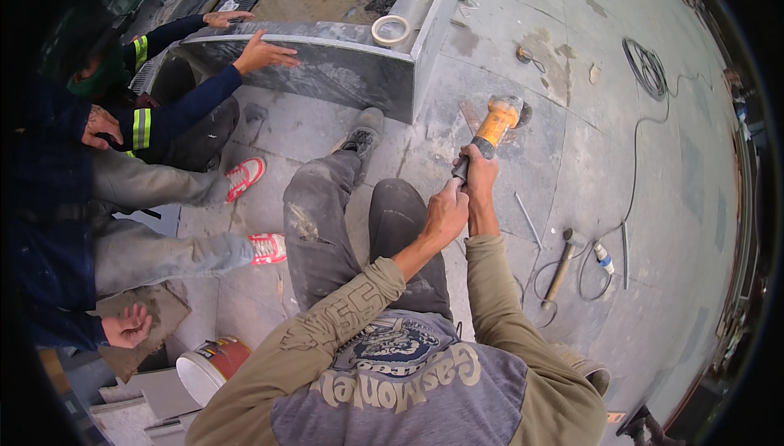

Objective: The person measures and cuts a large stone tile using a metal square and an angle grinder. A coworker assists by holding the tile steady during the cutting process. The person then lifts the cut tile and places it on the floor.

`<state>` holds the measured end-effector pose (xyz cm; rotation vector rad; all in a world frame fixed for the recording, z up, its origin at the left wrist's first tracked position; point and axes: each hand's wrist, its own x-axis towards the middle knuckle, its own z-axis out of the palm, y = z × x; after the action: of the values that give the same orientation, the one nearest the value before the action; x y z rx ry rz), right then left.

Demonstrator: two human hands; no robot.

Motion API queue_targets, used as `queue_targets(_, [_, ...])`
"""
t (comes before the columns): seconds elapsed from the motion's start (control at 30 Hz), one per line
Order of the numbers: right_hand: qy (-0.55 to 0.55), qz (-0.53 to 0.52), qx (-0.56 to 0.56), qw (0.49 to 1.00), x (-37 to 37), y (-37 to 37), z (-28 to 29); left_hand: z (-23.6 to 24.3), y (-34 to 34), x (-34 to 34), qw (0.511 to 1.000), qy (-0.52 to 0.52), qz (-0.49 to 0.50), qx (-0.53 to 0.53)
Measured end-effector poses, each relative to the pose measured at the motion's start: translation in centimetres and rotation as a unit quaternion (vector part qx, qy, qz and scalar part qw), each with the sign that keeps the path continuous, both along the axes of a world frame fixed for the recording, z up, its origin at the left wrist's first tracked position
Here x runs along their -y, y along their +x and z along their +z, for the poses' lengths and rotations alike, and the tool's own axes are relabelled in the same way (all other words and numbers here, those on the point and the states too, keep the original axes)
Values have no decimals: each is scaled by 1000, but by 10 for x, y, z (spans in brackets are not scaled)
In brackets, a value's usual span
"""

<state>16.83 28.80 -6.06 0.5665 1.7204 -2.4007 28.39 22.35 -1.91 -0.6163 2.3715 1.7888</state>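
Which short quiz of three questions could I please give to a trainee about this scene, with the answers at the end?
1. Multiple choice: What does the right hand grip? A) a trowel; B) an angle grinder; C) a brush.

2. True or false: The left hand holds the roll of tape.

3. Fill in the word: The hammer lies on the floor, to the ______ of both hands.

Key:
1. B.
2. False; the left hand is on the rear end of the angle grinder, and the roll of tape rests on the ledge.
3. right.
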Motion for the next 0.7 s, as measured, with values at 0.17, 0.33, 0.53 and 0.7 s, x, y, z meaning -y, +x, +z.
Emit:
queue_targets(0.17, [-50,-14,4,999,0,-6,15,-4,-5,10,994,-57,-52,-73])
queue_targets(0.33, [-7,-1,5,1000,-4,-7,19,2,-6,16,993,-35,-51,-100])
queue_targets(0.53, [14,17,14,1000,-5,10,6,-9,-6,17,997,-44,5,-56])
queue_targets(0.7, [55,44,32,997,-12,21,4,0,-4,31,997,-55,-47,-15])
